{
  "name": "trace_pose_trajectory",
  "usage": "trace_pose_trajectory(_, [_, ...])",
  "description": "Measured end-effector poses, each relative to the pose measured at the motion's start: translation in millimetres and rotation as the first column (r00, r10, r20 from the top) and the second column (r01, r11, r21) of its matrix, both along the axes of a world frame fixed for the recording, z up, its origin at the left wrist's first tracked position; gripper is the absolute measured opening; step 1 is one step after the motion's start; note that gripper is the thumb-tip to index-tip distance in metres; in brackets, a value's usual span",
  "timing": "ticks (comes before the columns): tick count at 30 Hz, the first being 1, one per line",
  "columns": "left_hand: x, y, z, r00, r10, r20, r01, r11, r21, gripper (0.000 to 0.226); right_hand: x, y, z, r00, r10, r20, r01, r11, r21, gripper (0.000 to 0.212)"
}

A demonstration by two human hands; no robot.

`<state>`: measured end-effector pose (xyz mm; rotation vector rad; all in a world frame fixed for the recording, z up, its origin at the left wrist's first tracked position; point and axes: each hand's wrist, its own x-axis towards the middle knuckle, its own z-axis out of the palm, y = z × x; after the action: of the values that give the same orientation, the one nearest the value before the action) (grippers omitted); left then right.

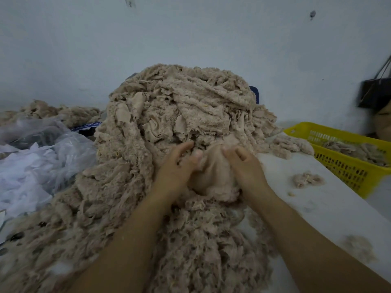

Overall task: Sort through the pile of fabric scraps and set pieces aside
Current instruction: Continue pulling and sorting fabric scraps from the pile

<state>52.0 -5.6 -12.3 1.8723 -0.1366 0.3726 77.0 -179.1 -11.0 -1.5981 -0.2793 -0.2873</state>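
Fleece is what this heap is made of: the pile of fabric scraps is soft, light and fuzzy on one face, smooth on the other, and I judge it limp enough to bunch under any grip; it fills the middle of the worktop, its long axis running from the wall toward me. My left hand and my right hand sit close together at the centre of the pile, each pinching the top edge of one piece between thumb and curled fingers; the piece sags between them, crumpled, smooth side up, so it shows no clear long axis, though its bulk hangs from the pinched edge down toward me. Loose fibres probably cling to the neighbours, so I would hold a firm edge rather than the fluffy middle, and lift slowly to shed what tangles; nothing here looks fragile or slippery. A yellow basket with some scraps stands to my right.
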Motion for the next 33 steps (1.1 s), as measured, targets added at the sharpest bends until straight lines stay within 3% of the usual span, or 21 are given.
trace_pose_trajectory(2, [0, -12, -4, 0.993, -0.121, -0.010, 0.122, 0.986, 0.114, 0.045, -3, 8, -2, 0.994, 0.102, 0.041, -0.098, 0.990, -0.100, 0.030])
trace_pose_trajectory(5, [1, -16, -9, 0.987, -0.157, -0.033, 0.160, 0.984, 0.079, 0.048, -2, 11, -5, 0.988, 0.152, 0.033, -0.148, 0.984, -0.102, 0.026])
trace_pose_trajectory(8, [-1, -11, -7, 0.993, -0.106, -0.049, 0.095, 0.976, -0.195, 0.030, 1, 6, -6, 0.985, 0.168, 0.029, -0.161, 0.971, -0.175, 0.024])
trace_pose_trajectory(11, [-1, -2, 4, 0.981, -0.111, -0.157, -0.003, 0.806, -0.593, 0.028, 2, 1, -14, 0.969, 0.241, 0.045, -0.197, 0.875, -0.441, 0.023])
trace_pose_trajectory(13, [0, 4, 8, 0.972, -0.116, -0.202, -0.062, 0.707, -0.704, 0.025, 4, -1, -19, 0.968, 0.251, 0.021, -0.204, 0.830, -0.520, 0.019])
trace_pose_trajectory(16, [-1, 10, 10, 0.960, -0.158, -0.230, -0.074, 0.652, -0.755, 0.051, 7, -3, -19, 0.984, 0.175, 0.028, -0.134, 0.839, -0.527, 0.019])
trace_pose_trajectory(20, [-4, 10, 10, 0.930, -0.297, -0.215, 0.032, 0.651, -0.759, 0.067, -1, -4, -16, 0.978, 0.210, -0.012, -0.190, 0.859, -0.474, 0.050])
trace_pose_trajectory(24, [-3, 11, 7, 0.948, -0.280, -0.152, 0.106, 0.727, -0.679, 0.060, -3, 3, -15, 0.962, 0.271, -0.018, -0.245, 0.838, -0.488, 0.054])
trace_pose_trajectory(28, [-5, 2, 4, 0.972, -0.178, -0.152, 0.079, 0.860, -0.505, 0.039, -7, 11, -9, 0.958, 0.287, 0.023, -0.251, 0.873, -0.418, 0.041])
trace_pose_trajectory(31, [-5, -6, 1, 0.990, -0.084, -0.117, 0.039, 0.939, -0.341, 0.052, -3, 13, -12, 0.982, 0.164, 0.094, -0.106, 0.888, -0.448, 0.037])
trace_pose_trajectory(33, [-6, -7, 2, 0.989, -0.115, -0.087, 0.073, 0.919, -0.388, 0.052, 2, 8, -13, 0.993, 0.025, 0.112, 0.029, 0.890, -0.455, 0.037])
